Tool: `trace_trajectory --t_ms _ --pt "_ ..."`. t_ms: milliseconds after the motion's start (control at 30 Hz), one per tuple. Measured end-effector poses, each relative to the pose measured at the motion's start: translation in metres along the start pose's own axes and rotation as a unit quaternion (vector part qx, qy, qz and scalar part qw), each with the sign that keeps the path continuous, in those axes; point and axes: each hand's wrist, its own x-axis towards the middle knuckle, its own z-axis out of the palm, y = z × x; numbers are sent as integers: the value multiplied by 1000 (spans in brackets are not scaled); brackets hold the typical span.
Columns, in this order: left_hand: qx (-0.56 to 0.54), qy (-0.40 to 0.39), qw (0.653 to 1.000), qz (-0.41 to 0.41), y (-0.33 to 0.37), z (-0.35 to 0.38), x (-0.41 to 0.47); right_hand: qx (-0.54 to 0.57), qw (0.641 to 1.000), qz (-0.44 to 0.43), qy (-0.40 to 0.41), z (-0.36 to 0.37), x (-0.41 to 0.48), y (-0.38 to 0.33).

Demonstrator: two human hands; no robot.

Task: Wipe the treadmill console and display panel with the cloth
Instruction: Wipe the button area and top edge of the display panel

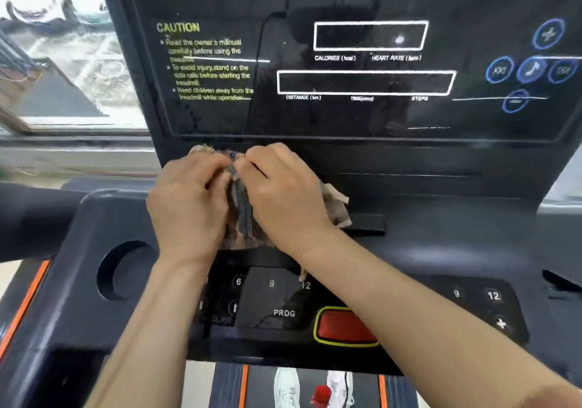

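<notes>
Two hands: left hand (189, 199), right hand (283, 196), both pinching one cloth (242, 212) on console (441, 234).

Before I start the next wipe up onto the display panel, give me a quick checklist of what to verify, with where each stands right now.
1. Cloth held in both hands: ok, left hand and right hand both have a grip on it.
2. Cloth bunched to a usable pad: not ok, a loose corner sticks out right of the right hand.
3. Display panel free of obstructions: ok.
4. Display readouts dark: ok, both boxes blank.
5. Forearms off the red button: cannot tell, the right forearm passes close over it.
6. Panel already wiped: cannot tell, reflections mask the surface.
</notes>
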Motion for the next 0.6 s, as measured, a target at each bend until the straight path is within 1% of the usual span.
trace_trajectory --t_ms 100,200,333,467,600 --pt "-13 6 999 36 5 1 1 -10 1000 -10 -21 -10 -5 9" --pt "-7 16 997 72 27 4 3 -17 1000 1 -19 -25 -14 25" --pt "-34 2 995 91 76 17 -3 -7 1000 17 11 -54 -36 63" --pt "-61 -14 991 120 127 36 -11 -18 999 26 14 -91 -61 109" --pt "-55 -36 987 149 190 65 -23 -63 996 47 30 -131 -90 159"
